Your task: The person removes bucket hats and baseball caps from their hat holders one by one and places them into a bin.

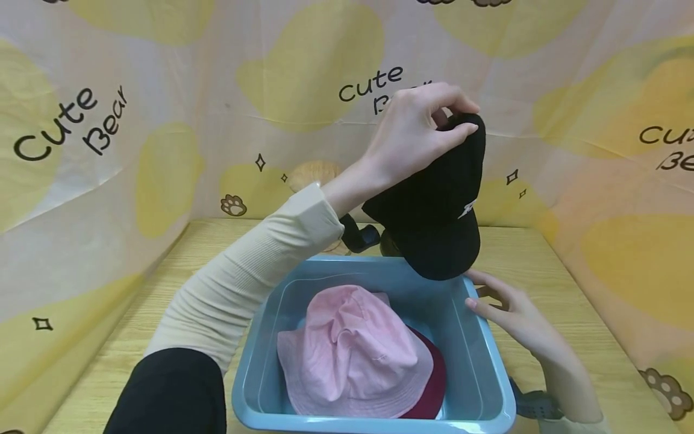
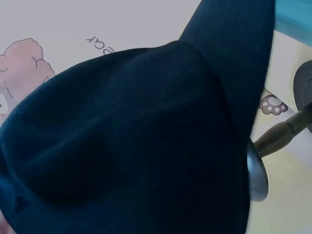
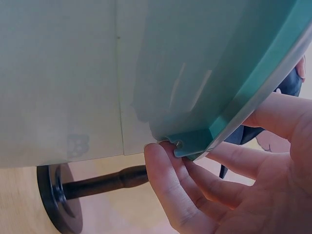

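Observation:
My left hand (image 1: 414, 132) pinches a black baseball cap (image 1: 441, 193) by the top of its crown and holds it up over the far right part of a blue plastic tub (image 1: 249, 386). The cap hangs with its brim down, close over the tub's far rim; it fills most of the left wrist view. Inside the tub lies a pink bucket hat (image 1: 352, 355), partly covering a burgundy hat (image 1: 436, 374). My right hand (image 1: 509, 310) grips the tub's rim near its far right corner, with fingers curled under the lip in the right wrist view.
Behind the tub, partly hidden by my left arm and the cap, stand a pale wooden ball-shaped object (image 1: 314, 175) and a stand with a dark round base (image 3: 51, 200). Printed cloth walls (image 1: 303, 72) enclose the wooden table (image 1: 130, 337) at the back and sides.

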Motion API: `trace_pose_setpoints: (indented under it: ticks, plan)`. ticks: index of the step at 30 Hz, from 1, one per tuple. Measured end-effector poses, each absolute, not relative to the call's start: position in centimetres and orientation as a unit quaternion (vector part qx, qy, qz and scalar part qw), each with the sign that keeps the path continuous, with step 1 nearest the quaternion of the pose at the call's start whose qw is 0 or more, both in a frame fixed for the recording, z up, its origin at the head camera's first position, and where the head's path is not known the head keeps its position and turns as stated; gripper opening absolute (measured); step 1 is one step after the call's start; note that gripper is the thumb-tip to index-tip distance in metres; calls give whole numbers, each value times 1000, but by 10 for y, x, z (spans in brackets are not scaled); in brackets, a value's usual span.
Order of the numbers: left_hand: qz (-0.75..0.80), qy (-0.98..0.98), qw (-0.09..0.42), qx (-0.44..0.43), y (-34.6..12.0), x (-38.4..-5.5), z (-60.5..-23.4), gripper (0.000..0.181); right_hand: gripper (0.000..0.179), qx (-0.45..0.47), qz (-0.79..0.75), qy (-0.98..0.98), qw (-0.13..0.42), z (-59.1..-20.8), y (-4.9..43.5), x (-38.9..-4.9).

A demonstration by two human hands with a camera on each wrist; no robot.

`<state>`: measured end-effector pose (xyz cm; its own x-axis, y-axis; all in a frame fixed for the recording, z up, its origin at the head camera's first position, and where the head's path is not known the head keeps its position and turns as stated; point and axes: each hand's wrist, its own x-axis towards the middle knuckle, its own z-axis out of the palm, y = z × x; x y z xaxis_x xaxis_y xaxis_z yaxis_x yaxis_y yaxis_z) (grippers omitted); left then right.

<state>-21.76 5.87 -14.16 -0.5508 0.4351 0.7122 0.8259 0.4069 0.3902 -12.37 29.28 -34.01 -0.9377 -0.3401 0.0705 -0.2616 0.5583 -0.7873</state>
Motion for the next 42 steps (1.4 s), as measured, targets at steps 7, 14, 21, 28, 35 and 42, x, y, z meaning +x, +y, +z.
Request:
trace_pose_setpoints:
  ticks: [7, 14, 21, 28, 35, 42]
  plan:
    - [-362, -799, 259, -405, 54, -207, -140, 17, 53, -163, -445, 879, 52, -338, 292, -120]
    - [-349, -811, 242, -403, 51, -197, -137, 16, 53, -164, -445, 879, 55, -336, 294, -119]
    - [-327, -819, 243, -404, 48, -189, -135, 14, 54, -166, -442, 880, 51, -338, 295, -120]
    - [-299, -828, 248, -404, 44, -178, -133, 10, 53, -172, -440, 880, 48, -339, 296, -122]
    - [-299, -809, 270, -428, 43, -173, -136, 12, 52, -184, -444, 876, 39, -341, 299, -124]
    - [-279, -808, 275, -441, 42, -167, -139, 12, 53, -189, -446, 874, 38, -342, 303, -126]
